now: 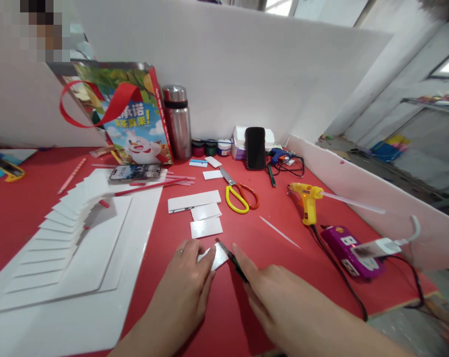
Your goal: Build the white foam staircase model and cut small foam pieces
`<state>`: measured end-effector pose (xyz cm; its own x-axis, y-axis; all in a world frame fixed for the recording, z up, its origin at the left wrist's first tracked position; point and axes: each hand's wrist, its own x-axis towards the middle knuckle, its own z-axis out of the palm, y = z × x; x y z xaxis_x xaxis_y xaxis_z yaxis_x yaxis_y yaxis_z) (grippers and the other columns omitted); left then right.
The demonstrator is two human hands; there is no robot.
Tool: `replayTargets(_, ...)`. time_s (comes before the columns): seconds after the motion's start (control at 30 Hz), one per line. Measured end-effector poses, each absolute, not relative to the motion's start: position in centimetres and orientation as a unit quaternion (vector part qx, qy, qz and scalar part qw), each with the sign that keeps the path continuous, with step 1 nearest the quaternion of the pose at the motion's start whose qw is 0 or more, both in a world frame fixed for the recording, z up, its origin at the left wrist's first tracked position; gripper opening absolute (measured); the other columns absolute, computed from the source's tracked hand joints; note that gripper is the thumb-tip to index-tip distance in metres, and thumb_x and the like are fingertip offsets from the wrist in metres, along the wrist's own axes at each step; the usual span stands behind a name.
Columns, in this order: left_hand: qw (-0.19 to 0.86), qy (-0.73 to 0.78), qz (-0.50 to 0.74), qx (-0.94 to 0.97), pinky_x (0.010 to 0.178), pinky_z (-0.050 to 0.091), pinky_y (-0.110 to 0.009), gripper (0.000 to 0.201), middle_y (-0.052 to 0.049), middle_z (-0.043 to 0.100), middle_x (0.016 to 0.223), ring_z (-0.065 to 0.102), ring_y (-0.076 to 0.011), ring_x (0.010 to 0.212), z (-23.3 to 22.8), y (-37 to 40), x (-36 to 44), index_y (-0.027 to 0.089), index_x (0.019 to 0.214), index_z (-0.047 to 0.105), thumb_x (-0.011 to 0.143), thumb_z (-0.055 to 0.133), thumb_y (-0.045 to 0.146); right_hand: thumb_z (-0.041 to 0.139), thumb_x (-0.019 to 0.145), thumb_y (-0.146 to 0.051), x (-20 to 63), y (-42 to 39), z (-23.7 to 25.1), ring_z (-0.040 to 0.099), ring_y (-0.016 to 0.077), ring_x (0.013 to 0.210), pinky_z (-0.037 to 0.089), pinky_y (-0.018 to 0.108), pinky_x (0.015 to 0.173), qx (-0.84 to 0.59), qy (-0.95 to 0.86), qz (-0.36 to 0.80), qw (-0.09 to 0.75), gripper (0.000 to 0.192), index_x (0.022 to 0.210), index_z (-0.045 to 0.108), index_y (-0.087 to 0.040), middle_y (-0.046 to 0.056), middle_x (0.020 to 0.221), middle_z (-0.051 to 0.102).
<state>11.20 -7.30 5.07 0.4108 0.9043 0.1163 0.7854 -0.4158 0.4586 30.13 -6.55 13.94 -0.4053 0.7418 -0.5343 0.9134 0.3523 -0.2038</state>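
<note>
My left hand (187,277) presses flat on a small white foam piece (219,256) lying on the red table (247,317); a ring shows on one finger. My right hand (276,297) grips a thin dark-handled knife (232,260), its blade tip resting along the piece's right edge. Just beyond lie two more small white rectangles (205,220) and a longer white strip (194,201).
A stepped white foam staircase model (66,233) sits on white sheets at left. Yellow-handled scissors (236,194), a yellow glue gun (308,198), a purple power strip (353,250) with cables, a phone (135,172), a steel flask (177,121), a printed gift bag (131,114) and paint jars (210,147) surround the work spot.
</note>
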Motion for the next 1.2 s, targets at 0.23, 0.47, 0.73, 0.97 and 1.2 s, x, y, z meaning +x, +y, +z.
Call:
replayTargets(0.23,0.17,0.509,0.176,0.825,0.077,0.048,-0.043,0.035,-0.013,0.049,0.102,0.049,-0.0269,0.091,5.2,-7.2,11.4,0.017,0.125,0.06,0.096,0.04,0.012,0.058,0.083,-0.007,29.1,-6.3,14.8,0.072,0.0228,0.066,0.029,0.031,0.047,0.496,0.826,-0.167,0.208,0.073,0.153,0.039,-0.004,0.012,0.083,0.078)
replayTargets(0.47,0.181,0.509,0.185,0.821,0.076,0.048,-0.043,0.033,-0.012,0.047,0.1,0.047,-0.0261,0.088,5.3,-7.1,11.4,0.015,0.121,0.062,0.097,0.038,0.013,0.056,0.086,-0.007,29.0,-5.9,15.2,0.073,0.0234,0.069,0.033,0.03,0.048,0.496,0.823,-0.165,0.221,0.063,0.149,0.046,-0.006,0.013,0.085,0.078)
replayTargets(0.73,0.177,0.508,0.192,0.821,0.077,0.048,-0.043,0.034,-0.012,0.048,0.1,0.047,-0.0262,0.089,5.2,-7.2,11.4,0.015,0.124,0.062,0.097,0.04,0.013,0.054,0.086,-0.009,29.0,-5.8,15.1,0.074,0.0248,0.07,0.036,0.031,0.05,0.476,0.834,-0.158,0.23,0.061,0.147,0.049,-0.007,0.012,0.09,0.078)
replayTargets(0.97,0.171,0.509,0.197,0.82,0.076,0.048,-0.042,0.035,-0.012,0.048,0.098,0.048,-0.0261,0.087,5.2,-7.2,11.5,0.015,0.124,0.063,0.096,0.041,0.013,0.055,0.083,-0.009,29.6,-6.5,14.5,0.07,0.023,0.059,0.026,0.034,0.046,0.453,0.857,-0.127,0.21,0.059,0.142,0.053,-0.003,0.011,0.079,0.077)
replayTargets(1.2,0.176,0.514,0.186,0.819,0.078,0.048,-0.044,0.033,-0.012,0.047,0.1,0.047,-0.0263,0.09,5.2,-7.3,11.5,0.015,0.122,0.062,0.097,0.04,0.014,0.06,0.081,-0.011,30.0,-6.9,14.1,0.07,0.0248,0.058,0.017,0.037,0.044,0.456,0.854,-0.114,0.225,0.061,0.142,0.053,-0.003,0.01,0.074,0.075)
